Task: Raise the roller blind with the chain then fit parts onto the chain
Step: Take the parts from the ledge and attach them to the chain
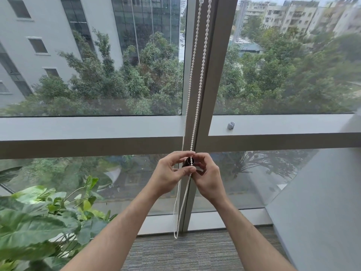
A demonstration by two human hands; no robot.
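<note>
A white beaded chain point(197, 75) hangs as a loop down the window's centre post, its bottom near the floor. Both my hands meet on it at waist height. My left hand point(172, 173) pinches the chain between thumb and fingers. My right hand point(208, 173) curls round a small dark part point(188, 161) with a round opening, pressed against the right strand of the chain. Most of that part is hidden by my fingers. No blind is in view over the glass.
A leafy green plant point(39, 222) stands at the lower left. A small grey clip point(230, 125) sits on the horizontal window frame point(88, 128) to the right of the post. A grey wall point(322, 202) closes the right side. Grey carpet point(185, 251) lies below.
</note>
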